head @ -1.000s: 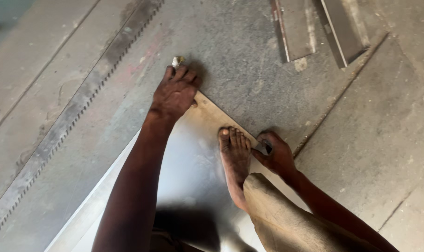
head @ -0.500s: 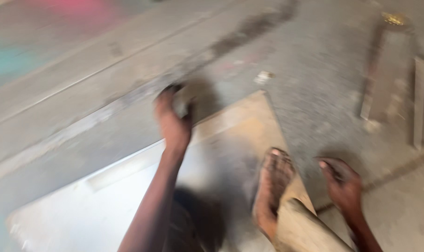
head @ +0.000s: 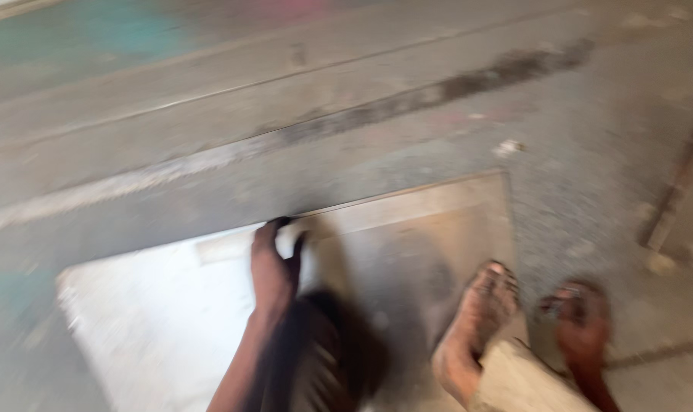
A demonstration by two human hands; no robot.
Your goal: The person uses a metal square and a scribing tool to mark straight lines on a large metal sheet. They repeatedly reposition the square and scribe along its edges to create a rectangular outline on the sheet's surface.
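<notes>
The view is motion-blurred. A flat metal sheet (head: 163, 313) lies on the concrete floor. My left hand (head: 274, 267) rests at the sheet's far edge, fingers curled around a small pale object (head: 289, 243). My bare foot (head: 480, 313) stands on the sheet near its right edge. To the right of the foot, my right hand (head: 583, 320) is pressed on the floor just off the sheet. Something dark shows at its fingers, but the blur hides whether it grips anything.
A dark seam (head: 407, 103) runs across the concrete floor beyond the sheet. A thin metal strip (head: 678, 191) lies at the far right. A small pale scrap (head: 508, 146) sits on the floor past the sheet's corner.
The camera swung left and down, so the sheet now fills the lower view. My left hand slid along the sheet's far edge towards its middle. Foot and right hand stay by the right edge.
</notes>
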